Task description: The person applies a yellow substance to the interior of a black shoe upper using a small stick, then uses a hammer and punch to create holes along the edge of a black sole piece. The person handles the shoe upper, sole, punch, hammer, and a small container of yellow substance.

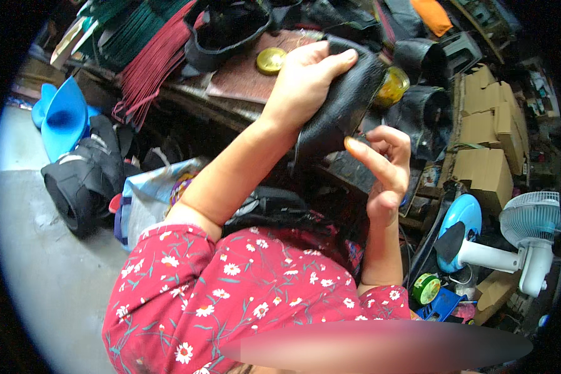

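Observation:
My left hand [302,81] is closed around a black leather shoe upper [346,100], its thumb pressed along the top. The piece hangs tilted over the front of the workbench. Close to its lower right edge is my right hand [386,162], index finger pointing at the leather and the other fingers loosely bent. Something orange-yellow coats that fingertip; I see no object in this hand. Behind the leather stands a jar of yellow-orange paste [393,86], partly covered. A round yellow lid [271,61] lies on a reddish board [240,84] beside my left hand.
More black leather pieces [421,115] surround the board. Dark red strips [153,62] hang off the bench at left. Cardboard boxes [483,137] and a white fan [530,230] stand at right. Black items [84,177] and blue shapes [65,121] lie at left.

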`<state>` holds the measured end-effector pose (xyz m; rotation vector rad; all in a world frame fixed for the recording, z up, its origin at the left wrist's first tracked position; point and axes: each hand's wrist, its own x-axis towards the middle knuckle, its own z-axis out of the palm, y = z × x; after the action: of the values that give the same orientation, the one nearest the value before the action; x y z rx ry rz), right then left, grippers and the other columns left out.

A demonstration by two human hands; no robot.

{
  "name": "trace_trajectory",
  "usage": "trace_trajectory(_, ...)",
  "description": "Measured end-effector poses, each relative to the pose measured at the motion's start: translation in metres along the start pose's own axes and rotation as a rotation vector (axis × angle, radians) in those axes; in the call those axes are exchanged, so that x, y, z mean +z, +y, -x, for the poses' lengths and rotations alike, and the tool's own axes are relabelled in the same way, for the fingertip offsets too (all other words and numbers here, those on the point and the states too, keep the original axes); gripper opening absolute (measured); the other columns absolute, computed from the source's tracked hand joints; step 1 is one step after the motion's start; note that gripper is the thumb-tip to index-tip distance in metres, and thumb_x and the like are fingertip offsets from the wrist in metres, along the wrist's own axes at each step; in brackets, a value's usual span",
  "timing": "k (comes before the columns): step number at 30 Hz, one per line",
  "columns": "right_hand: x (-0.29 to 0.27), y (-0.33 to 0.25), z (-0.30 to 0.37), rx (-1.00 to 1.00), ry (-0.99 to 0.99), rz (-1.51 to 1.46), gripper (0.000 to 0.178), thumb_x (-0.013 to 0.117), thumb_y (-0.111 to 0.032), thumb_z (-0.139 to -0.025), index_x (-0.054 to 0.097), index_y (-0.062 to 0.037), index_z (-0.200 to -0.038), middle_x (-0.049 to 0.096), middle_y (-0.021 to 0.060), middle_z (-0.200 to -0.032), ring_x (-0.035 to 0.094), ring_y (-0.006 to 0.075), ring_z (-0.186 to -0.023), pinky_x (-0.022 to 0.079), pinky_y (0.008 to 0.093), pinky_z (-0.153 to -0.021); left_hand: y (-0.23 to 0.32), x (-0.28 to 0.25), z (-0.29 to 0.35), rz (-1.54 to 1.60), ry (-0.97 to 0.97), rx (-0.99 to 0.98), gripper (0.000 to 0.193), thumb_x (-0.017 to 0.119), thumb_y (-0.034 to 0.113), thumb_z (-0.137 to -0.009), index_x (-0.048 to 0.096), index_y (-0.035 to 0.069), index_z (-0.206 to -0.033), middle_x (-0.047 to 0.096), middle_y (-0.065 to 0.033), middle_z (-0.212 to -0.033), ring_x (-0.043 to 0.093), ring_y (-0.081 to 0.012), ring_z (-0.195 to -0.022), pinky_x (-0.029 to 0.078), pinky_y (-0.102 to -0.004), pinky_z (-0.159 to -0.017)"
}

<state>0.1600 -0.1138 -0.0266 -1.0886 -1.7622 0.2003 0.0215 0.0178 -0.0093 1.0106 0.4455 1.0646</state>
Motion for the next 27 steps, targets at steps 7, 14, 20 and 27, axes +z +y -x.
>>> trace_trajectory(7,0.014,-0.010,-0.017,-0.007,-0.037,0.572,0.083,0.034,-0.075,-0.087,0.057,-0.0134,-0.137,0.054,0.0116,-0.101,0.057,0.0285,-0.080,0.049,0.0384,-0.069,0.009,0.007,0.004,0.064,0.015,0.065,0.017,0.060,0.013,-0.096,0.068,0.000,-0.101,0.071,-0.0034,-0.089,0.063,-0.0070,-0.074,0.051,-0.0219,-0.066)
trace_trajectory(14,0.007,-0.009,-0.005,-0.007,-0.151,0.349,0.068,0.040,-0.071,-0.089,0.069,-0.0200,-0.124,0.054,0.0071,-0.095,0.050,0.0204,-0.067,0.045,0.0339,-0.060,0.030,-0.004,0.005,-0.052,0.018,0.118,0.016,0.061,0.012,-0.095,0.069,-0.001,-0.100,0.070,-0.0018,-0.086,0.062,-0.0058,-0.070,0.051,-0.0219,-0.064)
trace_trajectory(20,-0.001,0.009,-0.004,0.268,0.145,-0.044,0.075,0.040,-0.065,-0.095,0.053,-0.0055,-0.139,0.058,0.0084,-0.105,0.054,0.0184,-0.088,0.045,0.0326,-0.079,0.092,-0.034,-0.005,-0.093,-0.057,0.127,0.017,0.064,0.014,-0.094,0.070,0.000,-0.100,0.072,-0.0041,-0.087,0.066,-0.0086,-0.070,0.054,-0.0228,-0.066)
trace_trajectory(27,0.040,0.018,-0.040,0.547,0.215,-0.805,0.087,0.044,-0.066,-0.093,0.006,-0.0199,-0.157,0.045,0.0229,-0.138,0.048,0.0313,-0.124,0.040,0.0500,-0.103,0.139,-0.038,-0.023,-0.187,0.015,0.163,0.021,0.061,0.017,-0.095,0.067,0.002,-0.107,0.069,-0.0025,-0.085,0.063,-0.0079,-0.067,0.050,-0.0221,-0.062)
